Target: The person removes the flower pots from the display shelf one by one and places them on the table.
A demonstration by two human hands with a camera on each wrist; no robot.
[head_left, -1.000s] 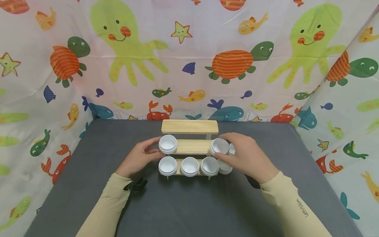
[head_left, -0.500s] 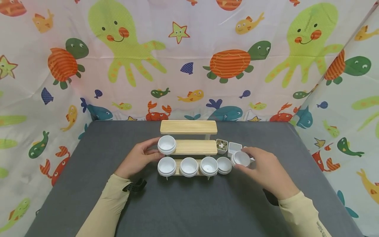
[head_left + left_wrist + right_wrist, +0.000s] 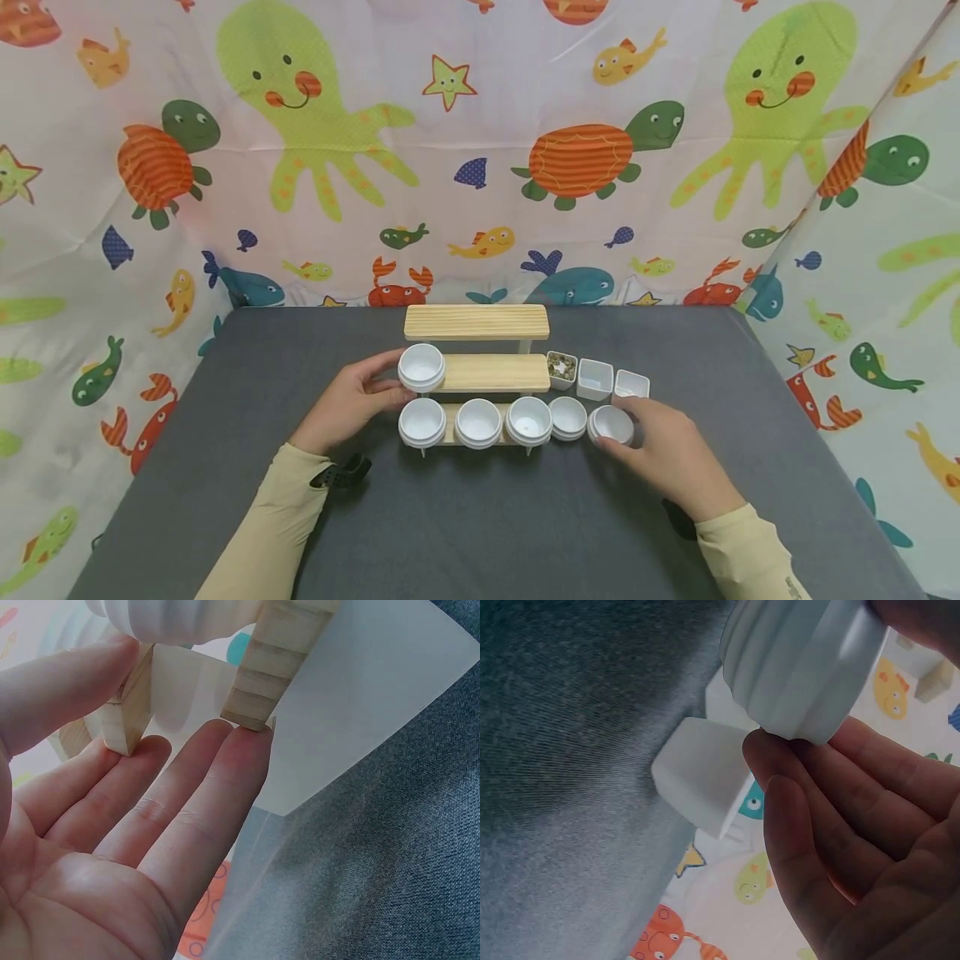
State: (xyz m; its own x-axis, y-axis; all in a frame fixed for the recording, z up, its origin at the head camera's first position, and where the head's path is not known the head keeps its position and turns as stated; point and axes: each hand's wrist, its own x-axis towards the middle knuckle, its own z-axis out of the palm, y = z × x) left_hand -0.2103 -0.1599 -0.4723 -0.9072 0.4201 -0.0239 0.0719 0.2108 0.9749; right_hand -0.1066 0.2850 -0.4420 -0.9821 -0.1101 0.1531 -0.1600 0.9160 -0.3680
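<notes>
Holding a white, round, ribbed pot (image 3: 612, 423) in the head view is the right hand (image 3: 671, 446), just right of another white round pot (image 3: 568, 417) on the dark grey desk (image 3: 480, 525). The left hand (image 3: 356, 404) is at the left end of a 3-tier pale wooden rack (image 3: 495, 372), with 1 white round pot (image 3: 422, 367) on its middle tier and 3 more (image 3: 478, 422) on the bottom. Behind the held pot, 3 white square pots (image 3: 595, 380) sit in a row.

Left wrist view: loose grip, fingers pretty straight, tips touching wooden slat ends.

Right wrist view: grip's pinching the ribbed pot, can't tell if it touches the desk.
</notes>
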